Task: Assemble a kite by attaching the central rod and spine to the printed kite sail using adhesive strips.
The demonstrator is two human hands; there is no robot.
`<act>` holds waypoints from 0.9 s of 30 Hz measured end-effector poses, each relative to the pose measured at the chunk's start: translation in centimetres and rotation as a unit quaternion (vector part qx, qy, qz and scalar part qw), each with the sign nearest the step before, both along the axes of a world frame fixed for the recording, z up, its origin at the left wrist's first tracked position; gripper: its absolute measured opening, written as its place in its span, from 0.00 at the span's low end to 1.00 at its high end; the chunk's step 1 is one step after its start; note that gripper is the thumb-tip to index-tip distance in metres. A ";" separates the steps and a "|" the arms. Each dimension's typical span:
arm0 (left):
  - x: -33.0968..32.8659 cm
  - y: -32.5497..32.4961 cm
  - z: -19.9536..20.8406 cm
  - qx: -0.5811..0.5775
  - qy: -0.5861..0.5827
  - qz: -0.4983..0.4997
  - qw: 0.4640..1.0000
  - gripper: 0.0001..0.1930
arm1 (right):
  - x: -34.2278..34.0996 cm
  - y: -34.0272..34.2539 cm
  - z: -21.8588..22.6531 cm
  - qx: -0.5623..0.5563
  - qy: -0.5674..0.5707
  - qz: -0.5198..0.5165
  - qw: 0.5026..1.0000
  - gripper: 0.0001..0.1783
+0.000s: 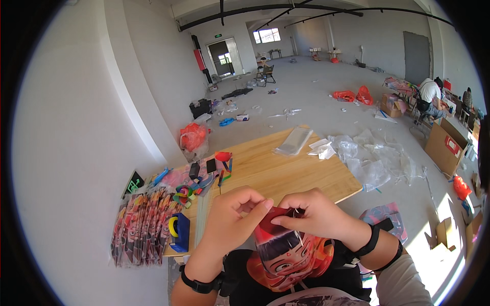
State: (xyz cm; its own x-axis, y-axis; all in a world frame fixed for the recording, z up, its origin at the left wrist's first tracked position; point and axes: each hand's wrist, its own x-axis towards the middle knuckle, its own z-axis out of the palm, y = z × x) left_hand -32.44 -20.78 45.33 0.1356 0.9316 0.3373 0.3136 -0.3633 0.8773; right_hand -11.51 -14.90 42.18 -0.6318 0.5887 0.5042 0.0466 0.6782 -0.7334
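A: Where does the printed face piece (286, 255) lie?
B: In front of the body, below and between the 2 hands; red end up at the thumbs. Long axis runs from there down toward the wearer, foot canted slightly right.

A: Nearer hand?
B: No clear winner. Left hand (237, 214) pinches narrowly at the left of the red end; right hand (316, 211) grips its right, thumb across the front.

A: Counts?
B: Printed face piece in hand: 1. On the worktop (265, 158): 1 blue tape dispenser (181, 242) with 1 yellow roll (173, 227), 1 black phone (211, 166), 1 black block (194, 171). Clear plastic sleeves (294, 141): 1 pile, far side, sheets uncountable. Wrapped packs (140, 227) overlap at the left end; cannot count.
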 end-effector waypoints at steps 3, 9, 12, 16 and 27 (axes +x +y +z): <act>0.2 0.2 -0.2 0.033 0.031 0.037 0.998 0.04 | 0.0 0.0 -0.1 -0.007 -0.002 -0.004 1.000 0.08; 0.1 0.0 -0.3 0.123 0.092 0.075 0.985 0.08 | 0.1 -0.1 -0.1 -0.008 0.002 -0.012 1.000 0.08; 0.4 0.1 -0.8 0.161 0.131 0.114 0.972 0.07 | 0.1 0.0 -0.4 -0.021 0.001 -0.016 1.000 0.08; 0.2 0.6 -0.8 0.235 0.107 0.103 0.961 0.05 | 0.2 0.0 -0.6 -0.023 0.005 -0.003 1.000 0.09; 0.8 1.0 -1.7 0.114 0.016 0.064 0.991 0.05 | 0.2 0.1 -1.1 -0.005 -0.003 -0.007 1.000 0.09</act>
